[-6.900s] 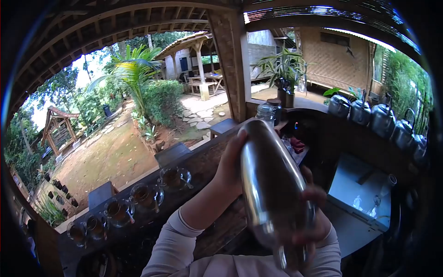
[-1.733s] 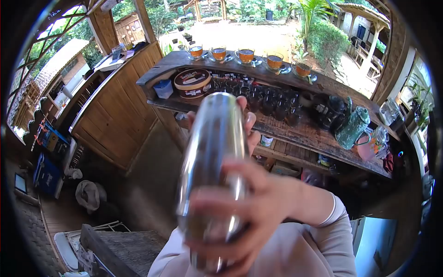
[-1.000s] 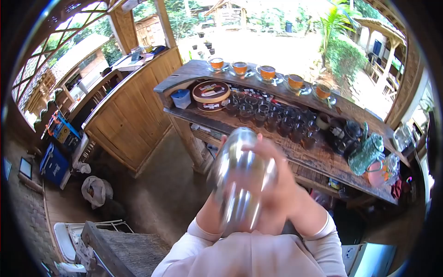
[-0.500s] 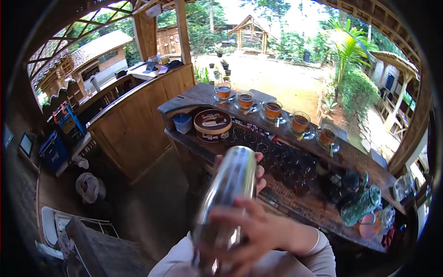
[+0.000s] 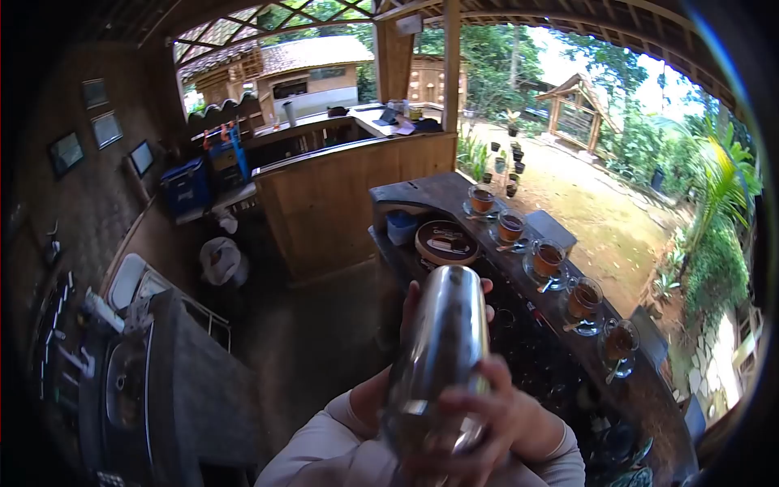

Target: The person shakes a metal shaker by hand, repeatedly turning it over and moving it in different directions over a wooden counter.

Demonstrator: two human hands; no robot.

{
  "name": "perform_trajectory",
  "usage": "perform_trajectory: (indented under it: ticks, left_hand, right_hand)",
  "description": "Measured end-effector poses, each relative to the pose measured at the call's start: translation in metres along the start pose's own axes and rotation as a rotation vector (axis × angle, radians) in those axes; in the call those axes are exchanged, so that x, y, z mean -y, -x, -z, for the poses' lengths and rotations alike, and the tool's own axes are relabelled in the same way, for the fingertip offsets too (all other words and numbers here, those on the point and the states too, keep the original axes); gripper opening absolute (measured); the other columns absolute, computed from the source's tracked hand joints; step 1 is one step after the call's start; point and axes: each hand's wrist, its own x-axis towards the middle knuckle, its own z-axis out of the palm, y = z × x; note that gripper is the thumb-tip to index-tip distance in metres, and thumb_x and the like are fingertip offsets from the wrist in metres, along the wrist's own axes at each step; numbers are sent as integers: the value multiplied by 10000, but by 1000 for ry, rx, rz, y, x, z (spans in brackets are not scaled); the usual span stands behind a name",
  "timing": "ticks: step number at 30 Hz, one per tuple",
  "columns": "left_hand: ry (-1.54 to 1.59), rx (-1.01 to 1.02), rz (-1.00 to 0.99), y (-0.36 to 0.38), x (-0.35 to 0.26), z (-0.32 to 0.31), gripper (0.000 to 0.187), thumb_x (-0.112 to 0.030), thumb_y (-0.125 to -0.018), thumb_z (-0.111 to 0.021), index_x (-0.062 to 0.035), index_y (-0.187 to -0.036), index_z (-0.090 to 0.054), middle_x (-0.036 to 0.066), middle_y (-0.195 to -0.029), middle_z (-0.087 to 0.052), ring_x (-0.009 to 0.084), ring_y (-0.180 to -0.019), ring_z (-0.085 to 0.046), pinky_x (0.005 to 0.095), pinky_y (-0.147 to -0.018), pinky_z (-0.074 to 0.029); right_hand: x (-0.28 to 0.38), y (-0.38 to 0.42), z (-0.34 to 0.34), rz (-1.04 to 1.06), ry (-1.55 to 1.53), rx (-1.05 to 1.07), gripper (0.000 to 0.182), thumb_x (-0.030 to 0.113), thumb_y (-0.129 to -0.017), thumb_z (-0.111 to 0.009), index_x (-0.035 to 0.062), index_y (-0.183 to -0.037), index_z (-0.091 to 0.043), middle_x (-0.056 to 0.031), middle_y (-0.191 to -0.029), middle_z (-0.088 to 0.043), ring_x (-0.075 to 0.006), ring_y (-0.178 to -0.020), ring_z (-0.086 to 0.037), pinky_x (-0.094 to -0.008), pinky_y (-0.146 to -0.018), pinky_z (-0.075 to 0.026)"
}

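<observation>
Your view now takes in the sink (image 5: 126, 381), while your left hand (image 5: 411, 307) and right hand (image 5: 501, 414) still grip the metal shaker (image 5: 450, 325) aloft.

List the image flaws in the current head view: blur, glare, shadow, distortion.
Head view: motion blur on the right hand and the lower end of the metal shaker; bright streaks along its side; sky partly washed out; floor in deep shadow; wide-angle bending with dark corners; bluish flare arcing at upper right.
</observation>
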Motion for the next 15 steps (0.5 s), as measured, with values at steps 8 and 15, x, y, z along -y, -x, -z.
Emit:
perform_trajectory:
  ticks: [8, 15]
  left_hand:
    - [24, -259, -201, 3, 24, 46, 569, -507, -886, -431, -68, -1246, -455, 119, -1214, -528, 275, -1115, -527, 442, -948, -427]
    - [191, -297, -27, 8, 28, 6, 692, -578, -841, -493, -55, -1285, -406, 119, -1137, -520, 255, -1061, -545, 431, -892, -475]
  right_hand:
    - [-31, 0, 15, -88, 160, -43, 533, 262, -655, -746, 167, -1139, -544, -98, -1187, -516, -297, -1123, -489, -452, -951, -368]
    - [-10, 15, 17, -173, 36, 17, 306, 242, -705, -678, 206, -1008, -656, -19, -1185, -518, -255, -1111, -479, -504, -930, -338]
